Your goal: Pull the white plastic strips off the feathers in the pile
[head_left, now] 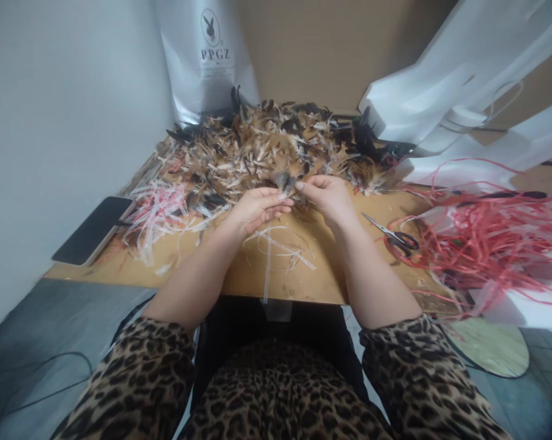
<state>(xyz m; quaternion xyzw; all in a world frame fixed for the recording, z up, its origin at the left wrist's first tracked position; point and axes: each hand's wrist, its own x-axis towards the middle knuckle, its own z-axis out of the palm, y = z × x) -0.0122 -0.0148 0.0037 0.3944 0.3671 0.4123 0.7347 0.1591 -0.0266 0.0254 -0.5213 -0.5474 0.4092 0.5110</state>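
Observation:
Between my hands, in front of the pile, is a small tuft of grey and brown feathers (283,181). My left hand (261,208) pinches its base between thumb and fingers, the lower fingers curled beneath. On its right side, my right hand (328,197) has thumb and index finger pinched together at the feathers. Just behind both hands lies a broad heap of brown, white and black feathers (252,143). Thin white ribbon strips (280,247) lie on the tabletop below my hands, and one strip runs down to the front edge.
A phone (92,231) lies at the left, near pink and white strips (159,205). Scissors (392,233) rest to the right, beside a tangle of red strips (496,238). A white bag (211,67) stands behind the heap. White sheeting (431,85) hangs over the back right.

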